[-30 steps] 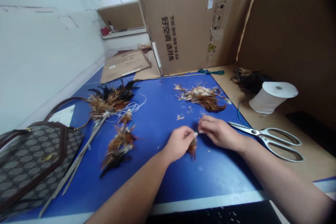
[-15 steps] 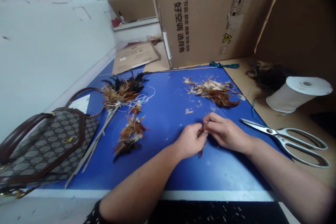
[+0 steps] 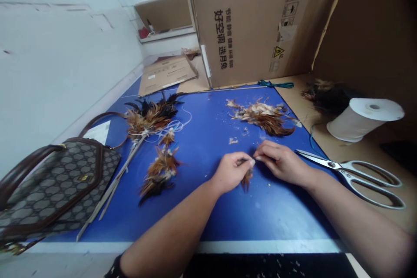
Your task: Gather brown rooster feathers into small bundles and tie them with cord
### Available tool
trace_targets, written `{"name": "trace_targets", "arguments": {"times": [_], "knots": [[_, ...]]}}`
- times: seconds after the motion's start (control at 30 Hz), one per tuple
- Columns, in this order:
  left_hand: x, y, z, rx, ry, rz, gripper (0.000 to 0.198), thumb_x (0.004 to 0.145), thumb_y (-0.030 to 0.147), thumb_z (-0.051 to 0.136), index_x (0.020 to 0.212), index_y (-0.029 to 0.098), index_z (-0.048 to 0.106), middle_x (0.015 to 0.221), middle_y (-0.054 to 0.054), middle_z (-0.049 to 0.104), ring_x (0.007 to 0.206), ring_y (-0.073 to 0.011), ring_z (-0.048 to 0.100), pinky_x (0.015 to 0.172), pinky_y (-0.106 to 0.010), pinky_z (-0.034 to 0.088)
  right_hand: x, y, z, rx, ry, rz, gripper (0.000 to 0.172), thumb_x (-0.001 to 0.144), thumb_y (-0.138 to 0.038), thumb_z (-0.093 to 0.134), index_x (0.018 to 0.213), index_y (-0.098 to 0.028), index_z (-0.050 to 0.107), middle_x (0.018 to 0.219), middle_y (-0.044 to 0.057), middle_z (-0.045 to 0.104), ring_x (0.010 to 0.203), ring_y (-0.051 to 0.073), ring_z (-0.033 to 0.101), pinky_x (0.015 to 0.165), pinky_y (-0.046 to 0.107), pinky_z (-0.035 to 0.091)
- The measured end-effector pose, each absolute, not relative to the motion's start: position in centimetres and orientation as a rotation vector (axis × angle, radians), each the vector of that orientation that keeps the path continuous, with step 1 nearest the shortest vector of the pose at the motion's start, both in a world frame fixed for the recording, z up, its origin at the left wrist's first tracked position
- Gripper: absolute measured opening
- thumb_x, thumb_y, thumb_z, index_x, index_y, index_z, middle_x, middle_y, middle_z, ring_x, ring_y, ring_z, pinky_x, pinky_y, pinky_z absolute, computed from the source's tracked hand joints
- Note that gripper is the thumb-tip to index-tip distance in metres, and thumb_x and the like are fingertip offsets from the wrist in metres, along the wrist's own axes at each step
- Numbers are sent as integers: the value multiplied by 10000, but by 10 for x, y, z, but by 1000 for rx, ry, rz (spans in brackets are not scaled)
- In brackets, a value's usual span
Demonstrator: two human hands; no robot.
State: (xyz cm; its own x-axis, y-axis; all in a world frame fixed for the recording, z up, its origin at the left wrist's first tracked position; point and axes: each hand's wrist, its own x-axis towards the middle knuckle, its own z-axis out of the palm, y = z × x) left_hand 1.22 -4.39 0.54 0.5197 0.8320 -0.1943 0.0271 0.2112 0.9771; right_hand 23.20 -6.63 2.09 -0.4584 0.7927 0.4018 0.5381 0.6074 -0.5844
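Note:
My left hand (image 3: 232, 173) pinches a small brown feather tuft (image 3: 246, 180), which hangs tip-down below the thumb and fingers. Just to its right, my right hand (image 3: 282, 160) has thumb and fingertips pressed together near the tuft's upper end; what sits between them is too small to make out. Beyond the hands lies a loose pile of brown and cream feathers (image 3: 263, 115). On the left are small feather bunches (image 3: 159, 167) in a row, and behind them a larger brown and black feather bundle (image 3: 151, 115) on pale sticks, with white string (image 3: 171, 127) beside it.
Large scissors (image 3: 352, 173) lie at the right, by a white spool (image 3: 365, 119) and dark feathers (image 3: 325, 95). A patterned handbag (image 3: 65, 182) stands at the left. A big cardboard box (image 3: 254, 21) walls the back of the blue table (image 3: 202, 208). Teal cord (image 3: 276, 84) lies before it.
My hands have drawn slightly apart at the fingertips. More of the feather tuft now shows below my left hand. The view has shifted slightly.

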Motion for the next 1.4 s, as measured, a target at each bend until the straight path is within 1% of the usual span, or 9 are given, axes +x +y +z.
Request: {"name": "trace_targets", "arguments": {"times": [0.23,0.4,0.57,0.67,0.77,0.87,1.03,1.27,1.4], "knots": [[13,-43,7,1177,932,710,387,765,447,841,923,98,784,649,-34,670,472,-101,570,456,-228,452,229,-69,28,-1149,-2205,506,133,976,-107,509,936,-215,576,902,67,650,812,199,619,755,304,490],[13,-43,9,1109,899,772,361,716,418,885,859,95,811,719,-32,661,531,-95,589,493,-236,469,223,-73,28,-1136,-2207,543,118,988,-134,510,943,-209,589,889,66,653,800,198,622,750,311,491],[13,-40,7,999,924,784,372,692,403,903,856,91,782,630,-29,664,492,-93,560,472,-224,439,220,-74,32,-1077,-2140,633,115,1028,-217,551,978,-208,653,912,69,691,824,192,652,776,316,513],[13,-39,8,994,908,811,341,722,388,886,874,110,757,621,-19,668,483,-90,568,473,-211,443,222,-73,33,-1061,-2041,628,99,1016,-263,609,1042,-218,694,998,82,717,899,208,672,841,340,529],[13,-40,11,1014,886,794,321,762,389,857,894,122,737,635,-19,681,478,-93,587,472,-207,460,223,-72,30,-1109,-1913,664,171,1012,-312,623,1139,-221,692,1087,96,715,836,198,667,794,347,541],[14,-43,13,1042,879,780,331,785,402,839,919,124,720,660,-35,708,502,-114,634,491,-218,509,220,-72,25,-1143,-1870,840,194,1030,-361,591,1090,-212,700,970,73,710,707,165,632,703,322,535],[15,-46,11,1256,896,860,267,901,394,737,944,131,709,679,-46,728,534,-132,680,550,-249,582,215,-72,22,-1180,-1719,1046,225,1000,-412,641,952,-194,671,767,32,670,660,157,586,633,294,499],[7,-44,7,2114,724,1270,173,1013,217,605,1075,189,764,796,-38,715,691,-126,668,749,-297,613,213,-74,30,-1129,-1492,1251,282,931,-445,748,983,-171,699,764,29,700,653,133,606,657,279,511],[3,-43,6,2186,659,1312,217,1007,199,614,1158,200,771,830,-46,717,686,-128,654,737,-300,605,216,-72,33,-1099,-1465,1357,324,909,-452,776,1057,-166,747,835,44,745,711,135,634,708,282,528]]}}
